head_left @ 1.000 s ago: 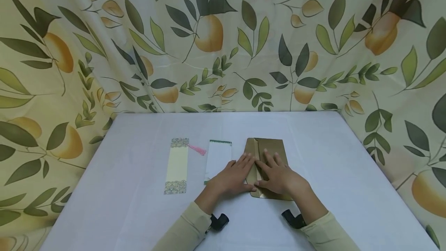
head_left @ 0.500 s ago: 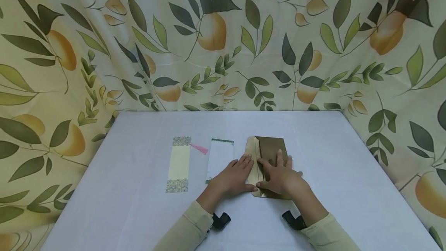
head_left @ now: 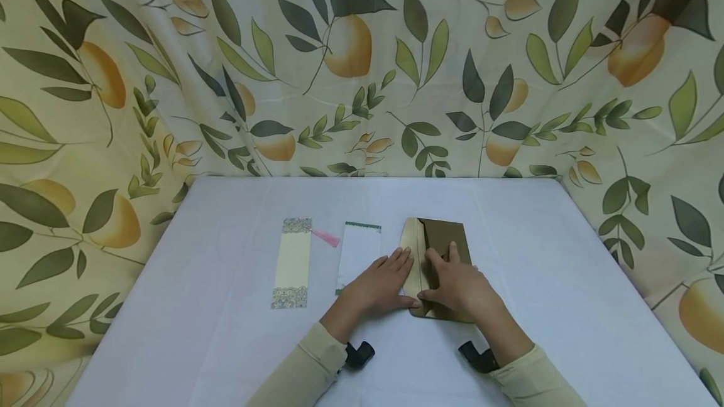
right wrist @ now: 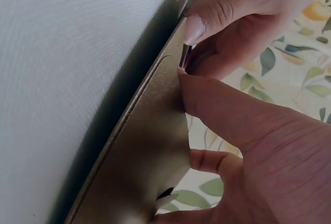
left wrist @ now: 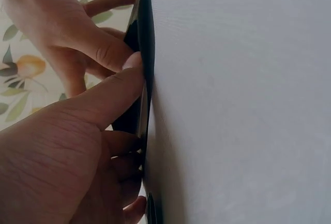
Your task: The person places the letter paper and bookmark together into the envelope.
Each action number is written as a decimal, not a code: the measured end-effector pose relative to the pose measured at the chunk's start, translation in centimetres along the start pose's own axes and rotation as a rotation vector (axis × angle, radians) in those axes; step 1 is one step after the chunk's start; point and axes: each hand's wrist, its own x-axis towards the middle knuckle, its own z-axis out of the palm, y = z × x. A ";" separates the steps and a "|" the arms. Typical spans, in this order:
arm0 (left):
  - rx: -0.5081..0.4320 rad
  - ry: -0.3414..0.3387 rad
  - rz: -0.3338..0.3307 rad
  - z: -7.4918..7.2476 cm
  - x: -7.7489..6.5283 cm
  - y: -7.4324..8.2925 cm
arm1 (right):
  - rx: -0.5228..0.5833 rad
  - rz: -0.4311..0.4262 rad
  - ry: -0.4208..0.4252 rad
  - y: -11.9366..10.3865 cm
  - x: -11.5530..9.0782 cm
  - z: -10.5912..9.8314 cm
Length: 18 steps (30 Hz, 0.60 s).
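Observation:
A bronze-brown envelope lies right of the table's middle, its paler flap folded out to the left. My left hand rests on the flap with fingers stretched out, its thumb at the lower edge. My right hand lies over the body of the envelope. Its bent index finger and its thumb touch the paper beside the crease, while the other fingers spread to the right. In the right wrist view, the right thumb meets the envelope edge close to the left thumb.
Left of the hands are a cream bookmark with patterned ends and a pink tassel, and a white card with green edging, partly behind the left hand. The white-covered table ends at a fruit-patterned curtain.
My right hand's fingers have bent and its index finger has drawn up and right from the crease. The left hand stays on the flap. The head view has shifted slightly.

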 end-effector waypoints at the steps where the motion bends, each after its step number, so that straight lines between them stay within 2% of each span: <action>1: -0.004 0.001 0.001 -0.1 0.0 0.0 | -0.004 0.000 0.008 0.0 0.0 -0.1; 11: 0.002 0.021 0.020 -1.0 -0.3 -0.3 | -0.057 0.008 0.081 -0.2 0.3 -0.5; 18: 0.025 0.047 0.051 -1.3 -0.3 -0.7 | -0.051 0.028 0.069 -0.3 0.4 -0.4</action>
